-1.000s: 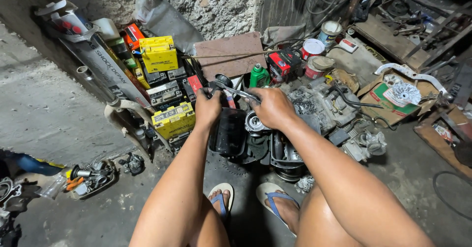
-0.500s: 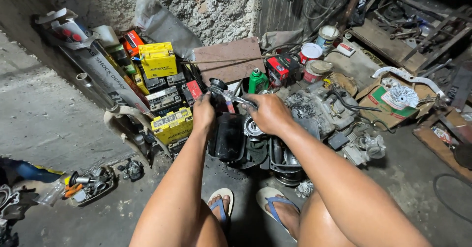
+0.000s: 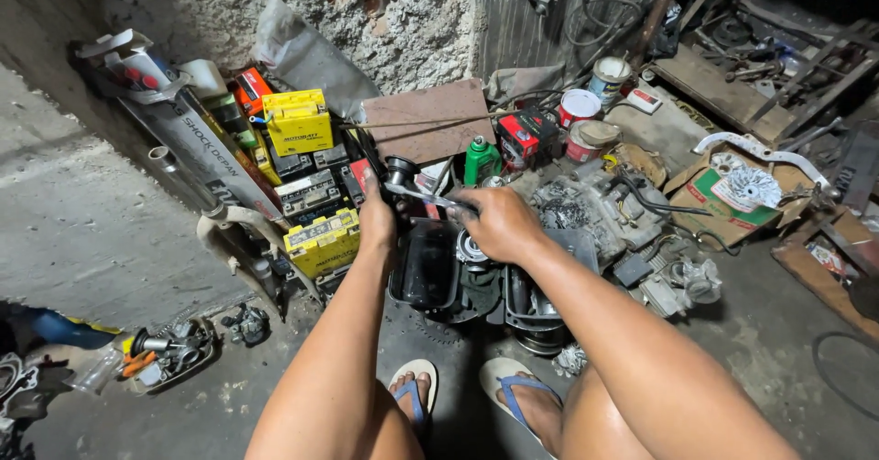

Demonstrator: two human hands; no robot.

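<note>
Left hand (image 3: pixel 377 217) is closed on a small black round part (image 3: pixel 400 169); right hand (image 3: pixel 499 224) is clamped on a slim metal wrench (image 3: pixel 423 196), both above the dark engine casing (image 3: pixel 430 268). Risk: the wrench slipping, knuckles striking metal. 2 yellow rectangular battery boxes (image 3: pixel 298 121) stand left; a red carton (image 3: pixel 524 135) behind.
</note>
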